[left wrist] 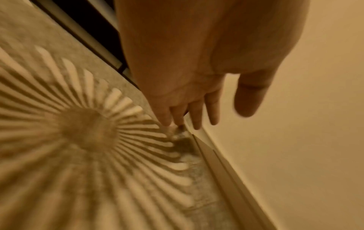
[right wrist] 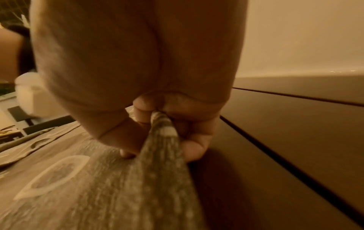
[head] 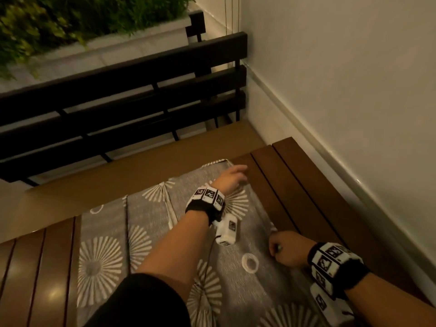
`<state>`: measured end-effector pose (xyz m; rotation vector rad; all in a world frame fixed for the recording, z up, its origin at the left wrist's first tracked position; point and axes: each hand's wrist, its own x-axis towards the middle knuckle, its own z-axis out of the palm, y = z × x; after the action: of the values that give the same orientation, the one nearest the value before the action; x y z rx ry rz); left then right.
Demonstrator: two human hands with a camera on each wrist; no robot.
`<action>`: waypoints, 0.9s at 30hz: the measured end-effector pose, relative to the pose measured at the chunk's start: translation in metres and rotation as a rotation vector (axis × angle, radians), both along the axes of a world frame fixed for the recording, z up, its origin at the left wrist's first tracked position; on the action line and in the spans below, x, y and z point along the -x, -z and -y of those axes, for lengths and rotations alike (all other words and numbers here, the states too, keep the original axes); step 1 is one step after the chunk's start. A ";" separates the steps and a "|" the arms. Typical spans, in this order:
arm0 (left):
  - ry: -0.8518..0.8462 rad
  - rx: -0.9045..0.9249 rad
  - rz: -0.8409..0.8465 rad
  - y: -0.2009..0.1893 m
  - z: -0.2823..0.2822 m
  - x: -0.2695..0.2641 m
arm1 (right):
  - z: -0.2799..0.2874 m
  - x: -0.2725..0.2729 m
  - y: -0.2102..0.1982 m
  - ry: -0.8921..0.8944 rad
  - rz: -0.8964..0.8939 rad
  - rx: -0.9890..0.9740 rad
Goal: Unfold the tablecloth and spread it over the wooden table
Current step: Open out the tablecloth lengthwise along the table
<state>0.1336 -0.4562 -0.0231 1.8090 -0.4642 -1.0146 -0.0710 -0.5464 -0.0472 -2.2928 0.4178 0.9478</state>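
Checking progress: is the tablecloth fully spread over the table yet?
No. The tablecloth still lies in folds, with table slats bare on both sides.

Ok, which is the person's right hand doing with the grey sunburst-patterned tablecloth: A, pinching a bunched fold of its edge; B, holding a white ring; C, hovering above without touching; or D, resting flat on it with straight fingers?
A: the right wrist view shows the right hand with fingers curled round a gathered fold of the grey sunburst-patterned tablecloth, beside the bare slats of the brown wooden table.
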 end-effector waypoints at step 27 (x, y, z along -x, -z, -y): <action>0.026 -0.926 0.442 0.043 -0.229 0.045 | 0.007 -0.126 0.001 -0.242 0.413 0.334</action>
<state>0.0884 -0.2269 -0.0665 2.8927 -0.2852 -0.9036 0.0547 -0.5530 -0.0478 -2.8086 0.1281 0.5114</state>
